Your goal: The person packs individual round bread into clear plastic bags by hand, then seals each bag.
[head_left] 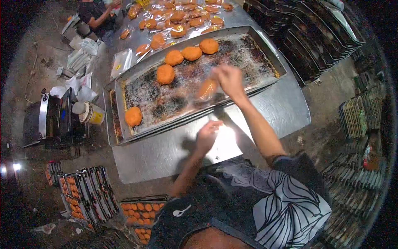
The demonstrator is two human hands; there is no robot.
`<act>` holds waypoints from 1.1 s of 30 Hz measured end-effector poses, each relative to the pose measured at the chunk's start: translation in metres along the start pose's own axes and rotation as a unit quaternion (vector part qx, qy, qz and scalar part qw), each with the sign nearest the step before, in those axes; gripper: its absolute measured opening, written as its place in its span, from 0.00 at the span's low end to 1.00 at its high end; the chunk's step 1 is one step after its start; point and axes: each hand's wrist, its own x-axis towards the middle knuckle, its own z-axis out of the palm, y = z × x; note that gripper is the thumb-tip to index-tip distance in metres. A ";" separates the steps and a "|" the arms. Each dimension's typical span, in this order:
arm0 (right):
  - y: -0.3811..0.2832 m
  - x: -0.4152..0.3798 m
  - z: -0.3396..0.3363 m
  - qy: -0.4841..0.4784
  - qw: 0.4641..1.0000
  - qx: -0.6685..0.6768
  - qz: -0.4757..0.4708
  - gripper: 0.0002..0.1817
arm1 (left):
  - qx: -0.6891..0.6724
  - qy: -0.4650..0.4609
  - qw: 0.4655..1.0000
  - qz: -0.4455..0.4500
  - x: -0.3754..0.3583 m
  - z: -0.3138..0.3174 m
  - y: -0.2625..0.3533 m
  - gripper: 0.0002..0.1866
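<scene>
My right hand point(229, 81) is closed at the top of a clear plastic bag with a round orange-brown bun point(207, 89) inside. The bagged bun hangs over the big worn baking tray point(157, 101), slightly blurred. Close to my body, my left hand point(207, 135) hovers above the metal table, fingers curled together; whether they hold anything is hidden. Several unwrapped buns, one of them a bun point(165, 74) left of centre, sit along the tray's far side. Another bun point(133, 116) lies alone in its near left corner.
Bagged buns point(178, 30) cover the far part of the metal table point(145, 162). Flat plastic bags point(121, 63) lie beside the tray's left end. Stacked dark trays point(315, 37) stand at right, racks of buns point(143, 209) below. Another person point(97, 16) is at far left.
</scene>
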 end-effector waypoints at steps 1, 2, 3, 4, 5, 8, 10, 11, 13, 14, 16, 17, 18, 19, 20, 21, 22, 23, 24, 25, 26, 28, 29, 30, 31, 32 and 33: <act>-0.017 0.028 0.002 0.060 0.996 -0.065 -0.012 0.11 | 0.218 -0.056 0.972 0.067 -0.003 0.009 -0.008 0.15; -0.029 0.055 0.008 0.098 0.993 -0.032 -0.057 0.11 | 0.314 -0.090 0.932 0.155 0.000 0.017 -0.042 0.20; -0.038 0.075 0.016 0.135 0.986 0.000 -0.102 0.13 | 0.336 -0.103 0.914 0.204 -0.005 0.028 -0.037 0.23; -0.038 0.081 0.026 0.130 0.971 0.001 -0.202 0.20 | 0.367 -0.079 0.898 0.231 -0.009 0.033 -0.059 0.20; -0.031 0.063 0.028 0.097 0.972 -0.045 -0.210 0.22 | 0.369 -0.106 0.888 0.252 -0.008 0.030 -0.079 0.11; 0.008 -0.050 0.011 -0.135 0.981 -0.002 -0.136 0.21 | 0.341 -0.174 0.891 0.244 0.012 0.011 -0.128 0.07; 0.045 -0.146 -0.018 -0.319 0.891 0.122 0.298 0.11 | 0.311 -0.160 0.933 0.084 0.005 0.010 -0.084 0.08; 0.033 -0.163 -0.043 -0.381 0.874 0.084 0.290 0.16 | 0.189 -0.164 0.968 -0.015 0.010 0.002 -0.092 0.08; 0.062 -0.207 -0.044 -0.296 0.899 0.178 0.270 0.15 | 0.112 -0.117 0.983 -0.086 0.012 0.013 -0.059 0.08; 0.062 -0.202 -0.046 -0.299 0.897 0.179 0.272 0.15 | 0.076 -0.104 0.985 -0.115 0.011 0.020 -0.046 0.09; 0.063 -0.191 -0.047 -0.245 0.939 0.096 0.221 0.16 | 0.090 -0.119 0.982 -0.114 0.005 0.042 -0.004 0.13; 0.059 -0.189 -0.051 -0.255 0.947 0.001 0.196 0.14 | 0.117 -0.116 0.978 -0.124 0.008 0.041 -0.004 0.14; 0.054 -0.195 -0.048 -0.257 0.946 0.002 0.197 0.14 | 0.117 -0.115 0.978 -0.126 0.006 0.039 -0.001 0.14; 0.049 -0.204 -0.047 -0.219 0.952 -0.073 0.200 0.12 | 0.196 -0.101 0.965 -0.141 0.005 0.040 0.002 0.14; 0.045 -0.210 -0.045 -0.181 0.951 -0.149 0.201 0.10 | 0.270 -0.086 0.946 -0.156 0.001 0.041 0.002 0.14; 0.042 -0.211 -0.042 -0.189 0.949 -0.154 0.199 0.10 | 0.199 -0.079 0.970 -0.117 -0.005 0.042 -0.001 0.12; 0.039 -0.209 -0.035 -0.188 0.948 -0.089 0.242 0.11 | 0.193 -0.073 0.971 -0.119 -0.008 0.040 -0.005 0.12; 0.034 -0.206 -0.026 -0.182 0.941 -0.022 0.285 0.13 | 0.199 -0.033 0.976 -0.077 -0.007 0.036 -0.007 0.11; 0.030 -0.202 -0.016 -0.174 0.928 0.045 0.326 0.15 | 0.206 0.006 0.978 -0.035 -0.007 0.034 0.009 0.10; 0.021 -0.181 -0.012 -0.195 0.884 0.137 0.403 0.22 | 0.194 0.111 0.974 0.038 -0.011 0.034 0.027 0.09; 0.038 -0.166 -0.003 -0.216 0.851 0.261 0.400 0.22 | 0.316 0.111 0.929 0.158 -0.007 0.022 0.027 0.06; -0.023 -0.106 0.008 -0.053 0.672 0.518 0.527 0.21 | 0.343 0.110 0.890 0.279 -0.017 0.008 0.050 0.04; -0.007 -0.100 0.021 -0.127 0.794 0.458 0.379 0.19 | 0.247 0.134 0.930 0.238 -0.019 -0.004 0.053 0.07; -0.043 -0.091 0.047 -0.028 0.764 0.554 0.328 0.23 | 0.147 0.157 0.957 0.193 -0.019 -0.016 0.054 0.11; -0.052 -0.093 0.066 -0.052 0.678 0.672 0.294 0.25 | -0.024 0.200 0.969 0.145 -0.014 -0.029 0.050 0.18; -0.059 -0.094 0.083 -0.077 0.575 0.774 0.252 0.28 | -0.203 0.260 0.930 0.162 -0.006 -0.040 0.044 0.28; -0.065 -0.100 0.102 -0.135 0.558 0.753 0.321 0.29 | -0.325 0.180 0.919 0.129 -0.006 -0.064 0.053 0.32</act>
